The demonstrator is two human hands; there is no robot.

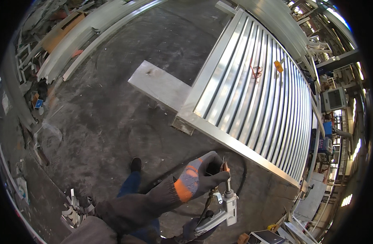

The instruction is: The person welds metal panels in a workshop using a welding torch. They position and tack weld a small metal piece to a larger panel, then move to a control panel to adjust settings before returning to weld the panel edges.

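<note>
My left hand (205, 175), in a grey and orange work glove, reaches in from the lower left. Its fingers close around the copper-coloured tip of a welding gun (229, 207). The gun has a pale grey body, and its tip points up and away from me. Lower down, my right hand (192, 231), in a dark glove, is wrapped around the gun's handle, with its fingers partly hidden. Beyond the tip lies a large slatted metal panel (251, 93), its near frame edge apart from the gun.
A metal beam (160, 83) sticks out left from under the panel. An orange tool (279, 66) and a red wire-like object (257, 72) lie on the slats. Long metal profiles (72, 53) lie far left; offcuts (74, 209) are near my left side. A dark cable (244, 173) crosses the floor.
</note>
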